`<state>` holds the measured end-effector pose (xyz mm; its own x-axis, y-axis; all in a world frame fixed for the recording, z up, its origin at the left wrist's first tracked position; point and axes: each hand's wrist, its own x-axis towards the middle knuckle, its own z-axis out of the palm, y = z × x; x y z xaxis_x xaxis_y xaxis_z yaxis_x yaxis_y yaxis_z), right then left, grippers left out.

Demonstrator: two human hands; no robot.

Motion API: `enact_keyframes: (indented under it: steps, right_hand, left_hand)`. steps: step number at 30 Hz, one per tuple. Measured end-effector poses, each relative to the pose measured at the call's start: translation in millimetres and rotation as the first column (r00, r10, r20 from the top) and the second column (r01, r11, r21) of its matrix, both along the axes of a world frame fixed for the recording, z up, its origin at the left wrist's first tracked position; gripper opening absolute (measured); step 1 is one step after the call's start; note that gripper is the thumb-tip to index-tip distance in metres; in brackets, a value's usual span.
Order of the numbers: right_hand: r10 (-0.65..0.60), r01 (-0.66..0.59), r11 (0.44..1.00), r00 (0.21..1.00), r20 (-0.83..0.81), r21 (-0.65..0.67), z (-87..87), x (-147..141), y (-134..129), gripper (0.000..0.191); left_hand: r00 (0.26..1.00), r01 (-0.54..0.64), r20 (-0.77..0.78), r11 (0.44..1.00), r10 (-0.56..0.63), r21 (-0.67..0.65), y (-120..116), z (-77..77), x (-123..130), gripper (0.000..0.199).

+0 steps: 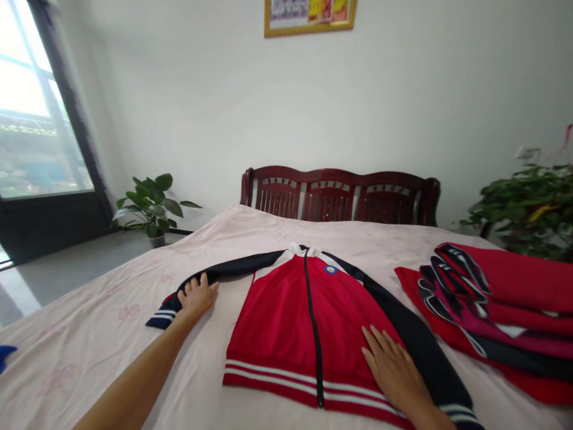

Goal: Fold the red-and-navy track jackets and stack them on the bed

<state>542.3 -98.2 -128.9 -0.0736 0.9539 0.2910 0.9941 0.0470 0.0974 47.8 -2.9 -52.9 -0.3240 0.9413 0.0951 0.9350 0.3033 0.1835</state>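
Note:
A red zip-up jacket (pixel 277 316) with navy sleeves, white shoulder panels and a round blue badge lies spread on the bed, collar away from me. Its black zipper is done up, and white stripes run along the hem and cuffs. On the left sleeve, a little above the cuff, rests my left hand (pixel 197 297), its fingers spread. My right hand (pixel 394 369) lies flat on the lower right part of the jacket's front, fingers stretched toward the collar. Neither hand grips the cloth. My right wrist hides a bit of the hem.
A stack of folded red and dark clothes (pixel 514 316) sits on the right of the pale pink bedsheet (pixel 98 334). Beyond stands a dark wooden bench back (pixel 340 194). Potted plants (pixel 154 206) flank the bed. Something blue (pixel 5 355) shows at the left edge.

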Motion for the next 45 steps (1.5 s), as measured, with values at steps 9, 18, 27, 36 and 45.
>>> enact_keyframes:
  steps: [9,18,27,36,45]
  right_hand:
    - [0.02,-0.02,1.0,1.0,-0.012,0.024,-3.1,0.9,-1.6,0.055]
    - [0.045,-0.044,0.998,0.999,-0.029,0.039,-4.7,3.3,-1.7,0.053]
    - [0.076,-0.074,0.991,0.997,-0.012,0.113,-16.1,9.5,3.0,0.051]
    - [0.133,-0.127,0.983,0.99,-0.037,0.131,-11.1,-25.0,9.9,0.056]
    - [0.142,-0.136,0.983,0.989,-0.043,0.121,-25.5,-10.6,9.8,0.055]
  left_hand:
    - [0.984,0.165,0.065,0.986,-0.164,-0.012,52.7,-11.6,73.9,0.043]
    - [0.987,0.159,-0.016,0.987,-0.159,-0.019,71.8,-19.5,83.6,0.029]
    - [0.949,0.308,-0.085,0.949,-0.302,0.061,55.7,-4.4,95.5,0.039]
    - [0.756,0.655,-0.011,0.756,-0.655,0.023,-3.1,-53.8,103.2,0.061]
    - [0.987,-0.037,-0.147,0.975,0.071,0.219,11.7,-32.6,-73.9,0.055]
